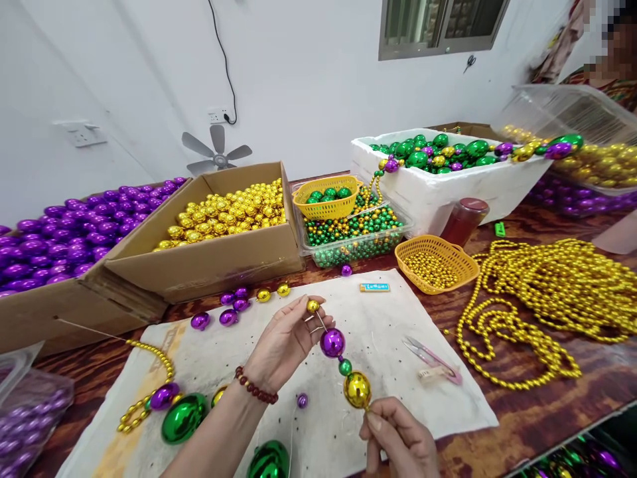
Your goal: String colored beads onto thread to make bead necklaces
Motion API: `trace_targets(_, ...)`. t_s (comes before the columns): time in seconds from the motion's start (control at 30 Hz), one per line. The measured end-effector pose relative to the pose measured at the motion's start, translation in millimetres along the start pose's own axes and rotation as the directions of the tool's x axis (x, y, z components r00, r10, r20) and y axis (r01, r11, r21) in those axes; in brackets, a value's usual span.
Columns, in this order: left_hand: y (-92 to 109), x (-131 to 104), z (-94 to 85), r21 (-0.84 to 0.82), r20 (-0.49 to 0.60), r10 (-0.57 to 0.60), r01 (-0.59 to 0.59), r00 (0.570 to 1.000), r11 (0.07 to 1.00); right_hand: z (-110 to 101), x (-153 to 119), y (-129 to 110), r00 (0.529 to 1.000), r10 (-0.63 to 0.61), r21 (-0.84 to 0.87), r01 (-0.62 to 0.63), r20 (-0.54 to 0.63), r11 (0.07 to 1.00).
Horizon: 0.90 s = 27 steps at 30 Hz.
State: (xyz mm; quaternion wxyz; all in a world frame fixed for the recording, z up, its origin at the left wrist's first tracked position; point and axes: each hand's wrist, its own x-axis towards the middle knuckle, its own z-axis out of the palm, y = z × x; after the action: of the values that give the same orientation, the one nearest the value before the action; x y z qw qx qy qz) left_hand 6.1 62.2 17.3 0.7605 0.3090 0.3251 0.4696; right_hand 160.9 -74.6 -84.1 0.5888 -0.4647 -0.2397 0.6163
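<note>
My left hand [291, 335], with a dark red bead bracelet [255, 387] at its wrist, pinches a small gold bead [312, 306] between thumb and fingers. A short bare length of cord runs from it down to a shiny purple ball [332, 342]. Below that come a small green bead [345, 367] and a large gold ball [357, 390]. My right hand [401, 438] pinches the bead string just under the gold ball. On the white cloth [388, 352] beneath lie a small purple bead [302, 400], a large green ball [269, 459] and another green ball [184, 418].
Boxes of purple balls [74, 232] and gold balls [223, 212] line the back. A clear tub [348, 249] of beads, a white foam box [448, 182] and a yellow basket [438, 265] follow. Snips [432, 358] lie right, near gold bead strands [547, 285]. A person sits far right.
</note>
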Motion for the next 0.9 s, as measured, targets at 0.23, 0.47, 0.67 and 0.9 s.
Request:
trace_targets(0.23, -4.0, -3.7, 2.0, 0.131, -0.008, 0.024, -0.023, 1.000, 0.991, 1.6, 0.2, 0.5, 0.998, -0.022, 0.020, 0.021, 0.050, 1.000)
trace_targets(0.47, -31.5, -5.6, 11.9, -0.107, -0.048, 0.022, -0.027, 0.999, 0.994, 10.1, 1.8, -1.5, 0.997, 0.074, 0.101, -0.078, 0.034, 0.992)
trace_targets(0.67, -49.2, 2.6, 20.7, -0.125, -0.080, 0.000, -0.010, 0.997, 0.992, 11.8, 9.8, 14.2, 0.997, 0.078, 0.024, -0.079, 0.018, 0.997)
trace_targets(0.9, -67.7, 26.0, 38.1, 0.202, -0.047, 0.041, -0.031, 0.998, 0.979, -0.5, 24.8, 2.0, 0.999, 0.025, -0.203, -0.014, 0.048, 0.979)
